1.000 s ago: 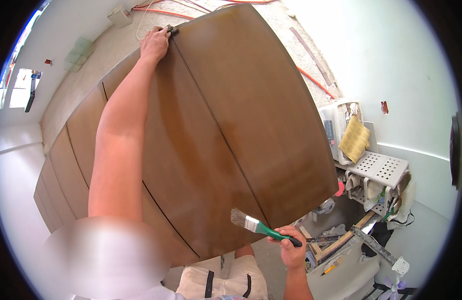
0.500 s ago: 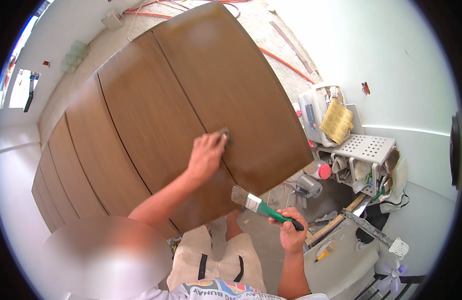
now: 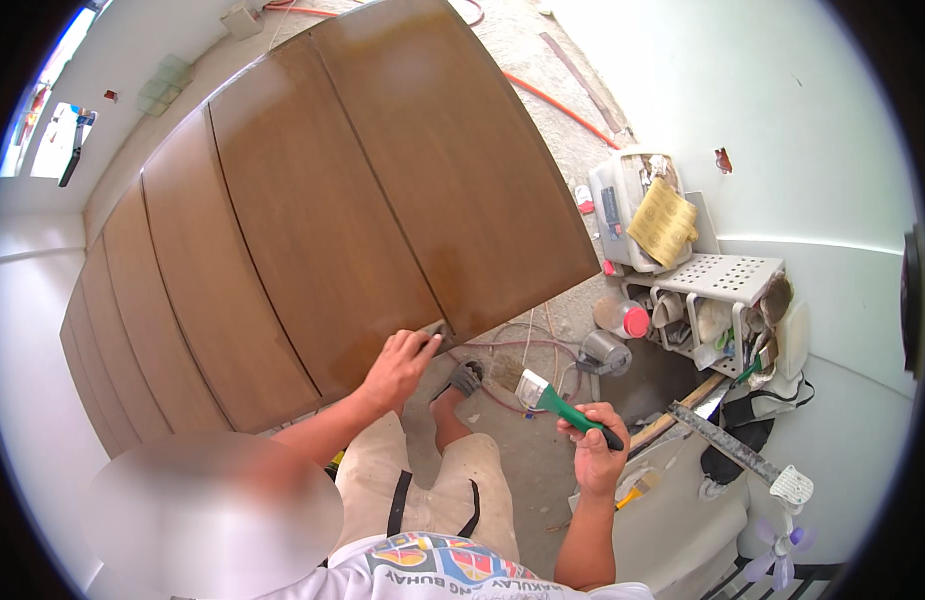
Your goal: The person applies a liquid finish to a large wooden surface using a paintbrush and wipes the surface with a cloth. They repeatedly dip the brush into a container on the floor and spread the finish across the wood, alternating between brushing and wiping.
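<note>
A brown wood-toned panel (image 3: 312, 200) with dark grooves stretches from the lower left to the top. At its near edge, beside the last groove, my left hand (image 3: 397, 367) is closed on a small flat grey-brown piece (image 3: 435, 337), pressed against the surface. Its exact kind is hard to make out. My right hand (image 3: 599, 452) grips a paintbrush (image 3: 572, 412) by its green handle, off to the right of the panel. The brush's pale metal band points up and left, and its bristles blend into the floor behind.
On the right, a white plastic rack (image 3: 722, 278) holds tools, beside a bin (image 3: 622, 210) with yellow sandpaper (image 3: 664, 222) on it. Below stand a red-lidded jar (image 3: 622, 316) and a metal can (image 3: 604, 352). A yellow-handled brush (image 3: 637, 488) lies lower right. An orange hose (image 3: 562, 108) crosses the floor.
My left hand has slid the grey-brown piece along the groove toward me, down to the panel's near edge. The paintbrush in my right hand has shifted slightly right, and the view has moved a little.
</note>
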`<state>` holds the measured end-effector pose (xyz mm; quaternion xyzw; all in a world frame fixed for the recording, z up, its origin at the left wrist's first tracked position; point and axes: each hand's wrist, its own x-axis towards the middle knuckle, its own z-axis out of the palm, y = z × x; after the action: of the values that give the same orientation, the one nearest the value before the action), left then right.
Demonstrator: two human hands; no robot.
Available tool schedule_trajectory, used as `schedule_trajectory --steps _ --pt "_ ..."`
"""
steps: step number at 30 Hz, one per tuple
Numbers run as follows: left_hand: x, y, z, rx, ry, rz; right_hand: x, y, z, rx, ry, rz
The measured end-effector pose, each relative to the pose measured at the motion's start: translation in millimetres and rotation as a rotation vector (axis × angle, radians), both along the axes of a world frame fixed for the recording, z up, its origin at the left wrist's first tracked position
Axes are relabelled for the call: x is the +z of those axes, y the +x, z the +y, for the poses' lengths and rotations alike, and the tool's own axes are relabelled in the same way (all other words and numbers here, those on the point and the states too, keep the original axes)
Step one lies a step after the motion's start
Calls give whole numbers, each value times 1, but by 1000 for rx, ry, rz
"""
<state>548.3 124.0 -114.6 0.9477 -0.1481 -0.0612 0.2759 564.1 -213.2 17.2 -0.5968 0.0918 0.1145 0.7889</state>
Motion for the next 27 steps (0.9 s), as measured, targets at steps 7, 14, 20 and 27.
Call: schedule_trajectory --steps 7,14,20,27 --pt "-18 32 59 -18 182 -153 -14 14 27 77 -8 42" --pt "-55 216 231 277 298 -333 -33 52 97 140 -56 81" --pt "-82 388 391 412 401 -417 -52 85 172 150 -45 98" --pt "-98 505 498 613 410 -389 -61 101 215 162 -40 123"
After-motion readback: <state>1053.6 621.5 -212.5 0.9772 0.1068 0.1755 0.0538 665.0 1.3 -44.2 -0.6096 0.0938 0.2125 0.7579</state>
